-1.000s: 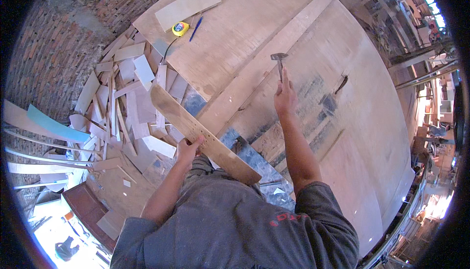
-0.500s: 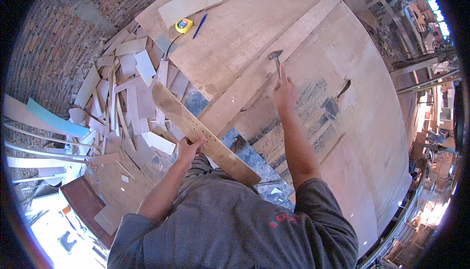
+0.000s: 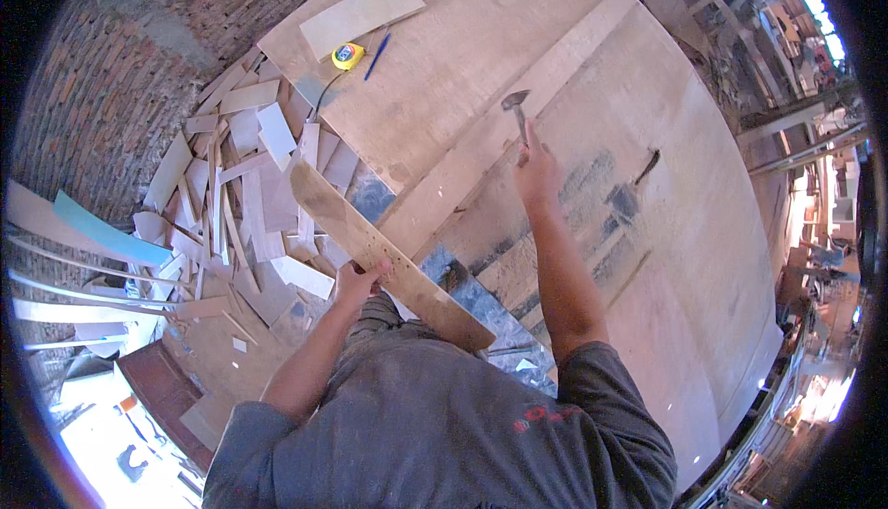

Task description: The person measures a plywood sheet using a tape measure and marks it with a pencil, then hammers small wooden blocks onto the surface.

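Note:
My left hand (image 3: 361, 283) is closed round the edge of a long wooden board (image 3: 384, 254), which slants across in front of my body. One end of the board is rounded, and several small dark holes or marks dot its middle. In my right hand (image 3: 537, 174) is a hammer (image 3: 520, 115), gripped by its handle over the worktable (image 3: 638, 259). The hammer's metal head points away from me, apart from the board. My right index finger lies along the handle.
A yellow tape measure (image 3: 348, 55), a blue pen (image 3: 377, 56) and a pale flat board (image 3: 363, 17) lie at the table's far left. Wood offcuts (image 3: 264, 190) are heaped left of the table, below a brick wall (image 3: 102, 93). A dark slot (image 3: 647, 167) marks the tabletop.
The hammer's head has turned slightly, and my right hand has shifted a little to the left. My left hand keeps its hold on the wooden board, which is almost unmoved.

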Motion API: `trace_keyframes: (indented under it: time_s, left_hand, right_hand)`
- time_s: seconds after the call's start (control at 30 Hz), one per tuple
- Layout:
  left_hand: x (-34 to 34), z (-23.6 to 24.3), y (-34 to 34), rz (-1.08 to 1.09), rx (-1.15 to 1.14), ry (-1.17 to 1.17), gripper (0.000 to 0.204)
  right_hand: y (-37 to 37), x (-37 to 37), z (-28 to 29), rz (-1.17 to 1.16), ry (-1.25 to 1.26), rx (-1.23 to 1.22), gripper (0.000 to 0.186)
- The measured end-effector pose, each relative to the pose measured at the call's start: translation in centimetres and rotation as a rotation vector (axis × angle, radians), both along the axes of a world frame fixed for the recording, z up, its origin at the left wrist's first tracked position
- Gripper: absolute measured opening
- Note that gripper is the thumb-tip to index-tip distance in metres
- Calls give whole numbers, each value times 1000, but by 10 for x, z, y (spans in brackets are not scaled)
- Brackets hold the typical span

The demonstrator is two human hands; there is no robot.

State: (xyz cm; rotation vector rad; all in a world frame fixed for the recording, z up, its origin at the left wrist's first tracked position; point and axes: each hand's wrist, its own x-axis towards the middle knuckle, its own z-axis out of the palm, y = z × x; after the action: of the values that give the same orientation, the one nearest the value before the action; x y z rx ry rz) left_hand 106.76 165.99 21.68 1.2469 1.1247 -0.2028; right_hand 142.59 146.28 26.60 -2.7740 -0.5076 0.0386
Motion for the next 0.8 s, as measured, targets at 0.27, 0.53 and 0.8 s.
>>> trace_keyframes:
  time_s: [0.27,0.53,0.8]
  left_hand:
    - [9,-33,112,523,-233,-241,74]
    - [52,27,132,635,41,-600,59]
    - [25,167,-17,-612,443,-998,66]
  right_hand:
    - [-190,-91,-34,-515,-132,419,42]
    - [-368,-250,-5,-763,-188,-376,44]
    - [-172,-287,130,85,636,785,61]
